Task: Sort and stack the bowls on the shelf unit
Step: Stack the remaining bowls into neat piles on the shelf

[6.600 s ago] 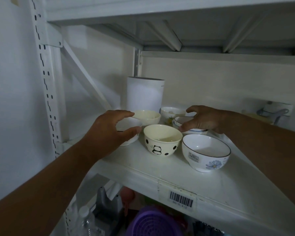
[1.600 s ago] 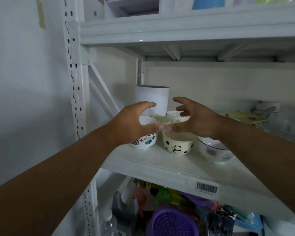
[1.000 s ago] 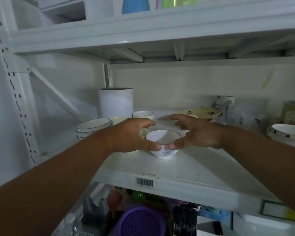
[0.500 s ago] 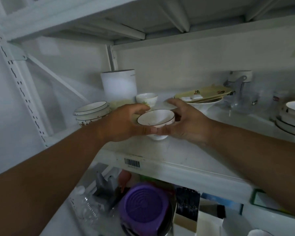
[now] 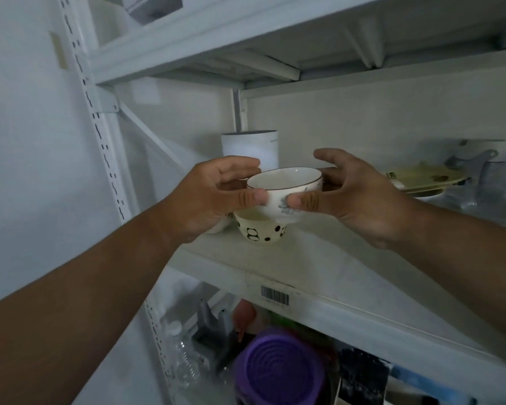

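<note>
A white bowl with a dark rim and a blue flower (image 5: 284, 190) is held between both my hands just above a cream bowl with panda and dot marks (image 5: 260, 230), which stands on the white shelf (image 5: 319, 267). My left hand (image 5: 214, 197) grips the bowl's left side, thumb on the front. On the right side my right hand (image 5: 348, 194) holds it with the thumb on the front and the fingers behind. Another white bowl (image 5: 216, 228) is mostly hidden behind my left hand.
A tall white cylinder (image 5: 250, 149) stands at the back of the shelf. Yellowish plates (image 5: 424, 179) and a jar with a metal clasp (image 5: 476, 168) sit at the right. The shelf below holds a purple lid (image 5: 278, 372), a grey object and a plastic bottle.
Both hands have carried the flower bowl leftward and up from the shelf, so that it now hangs over the panda bowl. The camera has swung left and tilted.
</note>
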